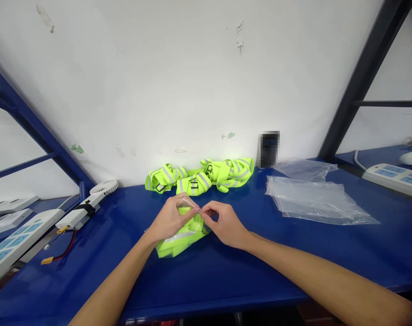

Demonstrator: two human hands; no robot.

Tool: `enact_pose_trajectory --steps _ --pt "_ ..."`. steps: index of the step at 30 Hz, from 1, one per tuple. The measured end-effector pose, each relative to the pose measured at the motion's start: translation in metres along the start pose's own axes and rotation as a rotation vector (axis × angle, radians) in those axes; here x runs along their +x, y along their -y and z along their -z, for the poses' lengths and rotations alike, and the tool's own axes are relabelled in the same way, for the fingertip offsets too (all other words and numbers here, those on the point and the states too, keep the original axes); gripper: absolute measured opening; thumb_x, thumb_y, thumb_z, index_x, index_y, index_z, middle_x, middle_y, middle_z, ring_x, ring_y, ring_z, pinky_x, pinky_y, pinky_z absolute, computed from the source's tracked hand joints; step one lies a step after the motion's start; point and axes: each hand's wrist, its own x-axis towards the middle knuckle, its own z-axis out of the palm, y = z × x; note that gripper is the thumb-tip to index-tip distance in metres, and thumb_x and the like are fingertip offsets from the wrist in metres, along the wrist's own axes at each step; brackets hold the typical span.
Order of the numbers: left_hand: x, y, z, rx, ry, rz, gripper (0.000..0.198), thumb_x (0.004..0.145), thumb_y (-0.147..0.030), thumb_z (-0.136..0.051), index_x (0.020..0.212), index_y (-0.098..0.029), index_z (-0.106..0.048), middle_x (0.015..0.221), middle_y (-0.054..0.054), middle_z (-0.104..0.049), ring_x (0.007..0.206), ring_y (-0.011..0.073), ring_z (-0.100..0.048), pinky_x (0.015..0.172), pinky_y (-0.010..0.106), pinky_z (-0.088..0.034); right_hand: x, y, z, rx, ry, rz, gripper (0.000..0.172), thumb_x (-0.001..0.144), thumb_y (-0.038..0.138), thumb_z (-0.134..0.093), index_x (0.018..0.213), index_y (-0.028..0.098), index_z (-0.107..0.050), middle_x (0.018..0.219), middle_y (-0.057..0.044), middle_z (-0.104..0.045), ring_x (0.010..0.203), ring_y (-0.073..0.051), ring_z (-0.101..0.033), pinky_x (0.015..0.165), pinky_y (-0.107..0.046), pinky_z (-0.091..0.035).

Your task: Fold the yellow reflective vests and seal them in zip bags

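Observation:
A clear plastic bag holding a folded neon-yellow reflective strap [180,240] lies on the blue table [226,276] in front of me. My left hand [170,218] pinches the bag's top edge from the left, fingers closed on it. My right hand [224,224] pinches the same edge from the right, thumb and forefinger pressed together. The two hands almost meet at the bag's mouth. Behind them, against the white wall, lies a pile of several more neon-yellow reflective straps [199,175].
A stack of empty clear bags [314,201] lies to the right. Beyond it sits a white power strip [394,177]. On the left are another power strip [12,244], a small white fan [102,188] and a battery with red wires [65,242]. A dark frame post [362,77] slants at right.

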Motion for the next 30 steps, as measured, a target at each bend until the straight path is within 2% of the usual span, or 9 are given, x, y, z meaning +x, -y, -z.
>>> enact_pose_trajectory --steps 5,11,16,21,25,28,30 --pt "-0.0008 0.0009 -0.0023 -0.015 -0.008 -0.025 0.023 0.085 -0.040 -0.062 0.081 -0.019 -0.072 0.089 0.007 -0.071 0.086 0.0212 -0.062 0.083 0.037 -0.050 -0.0030 -0.0003 -0.0011 -0.032 0.001 0.064 0.011 0.089 0.019 -0.051 0.080 0.019 -0.057 0.072 0.001 -0.058 0.065 -0.013 -0.053 0.061 -0.024 -0.040" --pt "-0.0013 0.0040 -0.0058 -0.095 -0.038 -0.014 0.023 0.085 -0.040 -0.064 0.080 -0.019 -0.072 0.087 0.007 -0.071 0.087 0.0215 -0.062 0.083 0.036 -0.049 -0.0032 -0.0037 0.0026 -0.070 0.135 0.104 0.016 0.098 0.033 -0.040 0.089 0.022 -0.048 0.064 0.005 -0.047 0.054 -0.011 -0.040 0.053 -0.023 -0.029" --pt "0.0002 0.0048 -0.0078 -0.159 -0.047 -0.003 0.023 0.086 -0.039 -0.063 0.081 -0.019 -0.072 0.085 0.006 -0.071 0.089 0.0214 -0.062 0.085 0.035 -0.048 -0.0019 -0.0027 0.0044 -0.048 0.117 0.100 0.020 0.100 0.037 -0.039 0.090 0.022 -0.050 0.060 0.006 -0.045 0.050 -0.010 -0.036 0.052 -0.023 -0.026" --pt "0.0009 0.0028 -0.0072 -0.182 -0.032 0.000 0.023 0.087 -0.038 -0.062 0.080 -0.019 -0.072 0.081 0.005 -0.070 0.087 0.0208 -0.063 0.083 0.034 -0.048 -0.0035 -0.0019 0.0026 -0.092 0.101 0.112 0.022 0.100 0.036 -0.038 0.093 0.022 -0.054 0.061 0.005 -0.048 0.050 -0.010 -0.040 0.052 -0.024 -0.027" --pt "0.0003 0.0009 -0.0070 -0.193 -0.018 -0.014 0.024 0.088 -0.037 -0.060 0.079 -0.017 -0.071 0.083 0.006 -0.070 0.086 0.0201 -0.062 0.083 0.033 -0.047 -0.0046 -0.0014 0.0025 -0.093 0.097 0.105 0.024 0.100 0.037 -0.037 0.095 0.022 -0.056 0.057 0.006 -0.044 0.048 -0.010 -0.036 0.050 -0.024 -0.026" --pt "-0.0007 -0.0002 -0.0076 -0.215 -0.017 -0.007 0.024 0.088 -0.036 -0.061 0.080 -0.016 -0.071 0.085 0.006 -0.069 0.086 0.0192 -0.061 0.081 0.031 -0.046 -0.0029 -0.0013 0.0041 -0.031 0.101 0.085 0.025 0.098 0.039 -0.041 0.091 0.020 -0.056 0.054 0.007 -0.041 0.047 -0.009 -0.032 0.048 -0.023 -0.024" --pt "-0.0013 -0.0003 -0.0085 -0.218 -0.032 -0.003 0.024 0.088 -0.035 -0.061 0.081 -0.016 -0.072 0.084 0.005 -0.068 0.084 0.0183 -0.060 0.079 0.030 -0.045 -0.0007 -0.0024 0.0060 -0.015 0.093 0.061 0.032 0.098 0.042 -0.042 0.077 0.019 -0.052 0.053 0.007 -0.036 0.048 -0.008 -0.030 0.048 -0.023 -0.023"
